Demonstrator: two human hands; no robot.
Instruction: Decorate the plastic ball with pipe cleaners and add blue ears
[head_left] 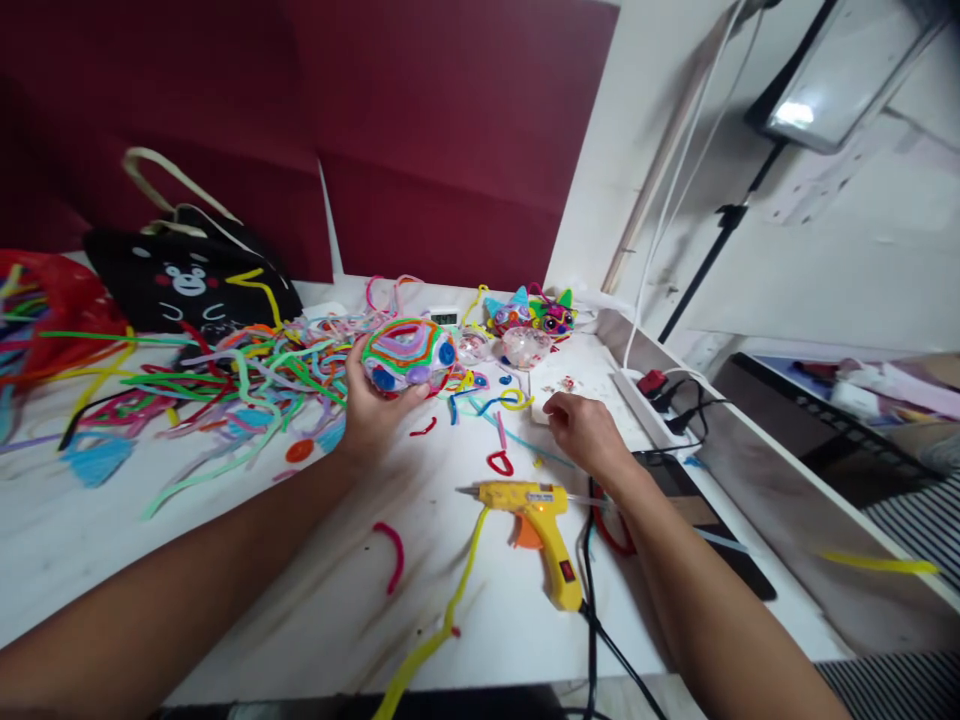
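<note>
My left hand (375, 415) is wrapped round a rounded craft piece (409, 352) covered in coloured pipe cleaners, with blue button-like discs on its side, and holds it above the table. To the right, my right hand (581, 425) is closed, fingers curled downward over the edge of a white sheet (589, 370); its fingertips are hidden, so whatever they hold cannot be made out. Small red bits lie on that sheet just beyond the hand. Between my forearms a yellow glue gun (536, 500) lies on its side, nozzle pointing left. A red pipe-cleaner loop (499, 463) lies beyond it.
Loose pipe cleaners (225, 380) spread over the left of the table, near a black bag (191, 280). Two decorated cat-eared pieces (529, 312) and a clear dome (525, 347) stand at the back. A power strip (656, 410) and black cables run along the right.
</note>
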